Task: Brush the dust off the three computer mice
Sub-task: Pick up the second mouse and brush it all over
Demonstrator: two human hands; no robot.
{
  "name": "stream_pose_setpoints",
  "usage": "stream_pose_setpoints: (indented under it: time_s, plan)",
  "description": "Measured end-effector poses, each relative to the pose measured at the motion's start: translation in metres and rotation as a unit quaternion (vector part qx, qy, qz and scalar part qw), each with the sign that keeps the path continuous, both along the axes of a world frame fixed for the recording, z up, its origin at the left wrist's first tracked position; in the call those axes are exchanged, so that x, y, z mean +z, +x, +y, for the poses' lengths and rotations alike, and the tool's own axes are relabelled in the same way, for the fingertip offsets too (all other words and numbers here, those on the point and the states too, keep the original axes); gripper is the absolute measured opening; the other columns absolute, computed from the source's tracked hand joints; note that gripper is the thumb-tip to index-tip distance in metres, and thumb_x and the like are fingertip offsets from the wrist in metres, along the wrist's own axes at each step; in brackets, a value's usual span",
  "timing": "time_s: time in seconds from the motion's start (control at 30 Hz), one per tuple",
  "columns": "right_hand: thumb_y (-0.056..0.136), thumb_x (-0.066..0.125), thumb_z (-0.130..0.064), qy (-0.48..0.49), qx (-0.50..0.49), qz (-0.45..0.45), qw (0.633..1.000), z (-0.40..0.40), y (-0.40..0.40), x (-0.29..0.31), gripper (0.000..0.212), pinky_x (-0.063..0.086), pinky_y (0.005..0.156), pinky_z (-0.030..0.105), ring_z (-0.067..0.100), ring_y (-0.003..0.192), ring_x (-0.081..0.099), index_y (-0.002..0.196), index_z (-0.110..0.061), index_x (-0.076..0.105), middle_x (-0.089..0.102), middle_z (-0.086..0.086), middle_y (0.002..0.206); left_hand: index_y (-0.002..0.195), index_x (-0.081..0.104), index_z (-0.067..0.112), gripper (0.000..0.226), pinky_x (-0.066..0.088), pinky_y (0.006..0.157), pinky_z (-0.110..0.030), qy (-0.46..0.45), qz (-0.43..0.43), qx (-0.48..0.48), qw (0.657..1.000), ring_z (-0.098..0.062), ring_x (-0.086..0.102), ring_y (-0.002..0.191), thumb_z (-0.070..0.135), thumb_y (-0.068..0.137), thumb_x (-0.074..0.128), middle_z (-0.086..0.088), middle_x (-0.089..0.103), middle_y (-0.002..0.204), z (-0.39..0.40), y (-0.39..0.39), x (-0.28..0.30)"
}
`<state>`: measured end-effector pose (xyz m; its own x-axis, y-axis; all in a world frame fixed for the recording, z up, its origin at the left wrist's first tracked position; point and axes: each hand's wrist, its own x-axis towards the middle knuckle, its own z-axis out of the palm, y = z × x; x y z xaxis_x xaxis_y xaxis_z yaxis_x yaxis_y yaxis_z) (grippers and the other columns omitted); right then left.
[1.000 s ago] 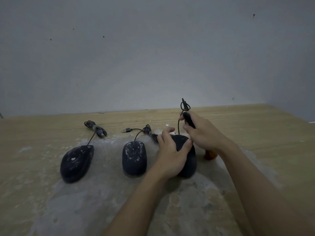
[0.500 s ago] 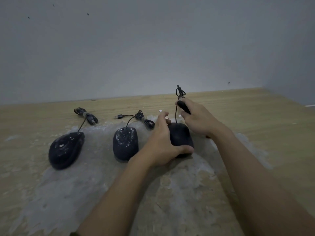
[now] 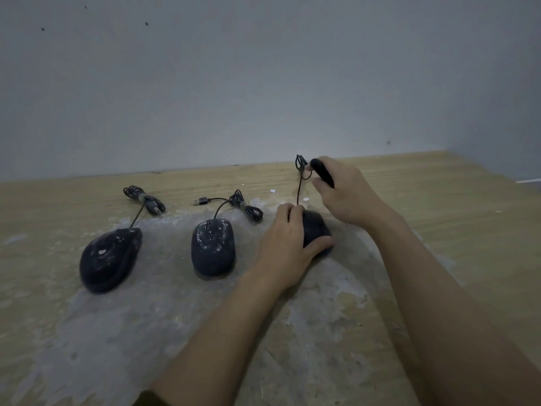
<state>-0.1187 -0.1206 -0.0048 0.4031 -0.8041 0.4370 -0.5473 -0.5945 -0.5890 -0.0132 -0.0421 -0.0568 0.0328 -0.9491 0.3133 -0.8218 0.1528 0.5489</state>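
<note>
Since half a second back, both hands have drifted toward the far wall, and the right hand (image 3: 348, 194) has lifted clear of the right mouse (image 3: 317, 230).

Largest first: wooden table (image 3: 439, 200), pale grain, its middle smeared with a broad grey dust patch (image 3: 146, 317), powdery and blotchy. All three mice sit on it in a row.

Left mouse (image 3: 109, 257): dark, teardrop, white flecks caked on top, cable bundled behind. Middle mouse (image 3: 213, 249): dark oval, heavily speckled near the buttons, its USB plug (image 3: 200, 201) lying loose. I judge both not yet brushed.

Left hand (image 3: 288, 244) is clamped around the right mouse, thumb along its near side, fingers over the front; I read that as pinning it down so strokes don't push it around. This mouse's exposed shell looks matte and cleaner.

Right hand is closed on a black brush handle (image 3: 322, 175), rounded and smooth, angled down toward the mouse. Bristles are hidden behind the hand. The mouse's cord (image 3: 299, 186) rises thin and stiff to a knot beside the handle.
</note>
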Motion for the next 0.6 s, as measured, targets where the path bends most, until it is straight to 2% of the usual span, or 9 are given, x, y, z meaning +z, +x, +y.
stream_pose_setpoints:
  time_s: [0.07,0.1,0.17,0.2,0.3,0.33,0.4,0.5,0.6]
  plan:
    - [0.091,0.048,-0.008,-0.047,-0.011,-0.008,0.999,0.002,0.000,0.009,0.018,0.037,0.062,0.011,0.008,0.062,0.045,0.105,-0.002,0.058,0.053,0.000,0.073,0.133,0.034,0.010,0.067,0.040,0.097,-0.034,0.010,0.006,-0.008,1.000,-0.023,0.042,0.120,0.048,0.084,0.057,-0.005,0.035,0.135,0.002,0.002,0.005]
    - [0.092,0.048,-0.011,-0.068,-0.017,-0.010,0.997,0.003,0.000,0.013,0.017,0.039,0.068,0.013,0.013,0.066,0.047,0.103,-0.003,0.058,0.053,-0.004,0.071,0.136,0.031,0.011,0.068,0.039,0.099,-0.035,0.014,0.011,-0.008,1.000,-0.022,0.040,0.123,0.049,0.084,0.056,-0.005,0.034,0.138,0.003,0.003,0.009]
    - [0.092,0.049,-0.019,-0.107,-0.034,0.000,0.994,0.007,0.002,0.020,0.018,0.042,0.084,0.033,0.026,0.087,0.050,0.103,-0.007,0.059,0.060,0.001,0.084,0.139,0.028,0.014,0.069,0.034,0.101,-0.032,0.006,0.019,0.004,1.000,-0.019,0.036,0.128,0.047,0.085,0.055,-0.002,0.032,0.142,0.008,0.009,0.019]
    - [0.092,0.050,-0.021,-0.120,-0.039,-0.001,0.992,0.009,0.003,0.022,0.019,0.040,0.085,0.034,0.027,0.093,0.049,0.103,-0.008,0.059,0.060,0.006,0.092,0.139,0.028,0.015,0.067,0.033,0.101,-0.031,-0.006,0.024,0.010,1.000,-0.018,0.036,0.129,0.044,0.085,0.056,-0.001,0.033,0.143,0.010,0.012,0.024]
    - [0.089,0.057,-0.024,-0.136,-0.035,-0.061,0.988,0.022,0.016,0.029,0.018,0.034,0.071,0.008,0.009,0.072,0.048,0.099,-0.010,0.063,0.049,0.004,0.087,0.134,0.037,0.016,0.058,0.033,0.098,-0.024,-0.068,0.041,0.042,0.996,-0.015,0.041,0.125,0.034,0.085,0.061,0.000,0.042,0.137,0.026,0.032,0.038]
    - [0.087,0.060,-0.026,-0.136,-0.034,-0.073,0.987,0.027,0.022,0.029,0.017,0.033,0.068,0.003,0.005,0.066,0.044,0.095,-0.011,0.065,0.046,0.001,0.081,0.131,0.041,0.016,0.055,0.032,0.095,-0.021,-0.086,0.045,0.055,0.994,-0.013,0.043,0.121,0.031,0.084,0.062,0.000,0.045,0.134,0.034,0.040,0.040]
    - [0.084,0.064,-0.028,-0.126,-0.018,-0.061,0.990,0.038,0.032,0.026,0.017,0.032,0.064,0.002,0.009,0.064,0.045,0.088,-0.013,0.067,0.047,0.001,0.076,0.126,0.047,0.016,0.050,0.031,0.090,-0.015,-0.105,0.037,0.081,0.991,-0.011,0.046,0.115,0.028,0.082,0.065,0.000,0.051,0.127,0.049,0.059,0.042]
    - [0.083,0.065,-0.029,-0.103,0.010,-0.051,0.993,0.053,0.047,0.017,0.017,0.037,0.067,0.016,0.019,0.069,0.053,0.082,-0.012,0.068,0.059,0.011,0.078,0.125,0.048,0.015,0.054,0.036,0.095,-0.021,-0.092,0.039,0.125,0.987,-0.014,0.046,0.116,0.031,0.078,0.069,-0.002,0.050,0.126,0.069,0.091,0.035]
    - [0.084,0.064,-0.028,0.000,-0.017,-0.201,0.979,0.062,0.062,0.003,0.010,0.055,0.077,0.041,0.023,0.072,0.067,0.079,-0.019,0.064,0.066,0.008,0.077,0.134,0.037,0.015,0.080,0.035,0.106,-0.035,-0.020,0.053,0.182,0.982,-0.019,0.039,0.126,0.045,0.070,0.073,-0.004,0.043,0.136,0.081,0.107,0.022]
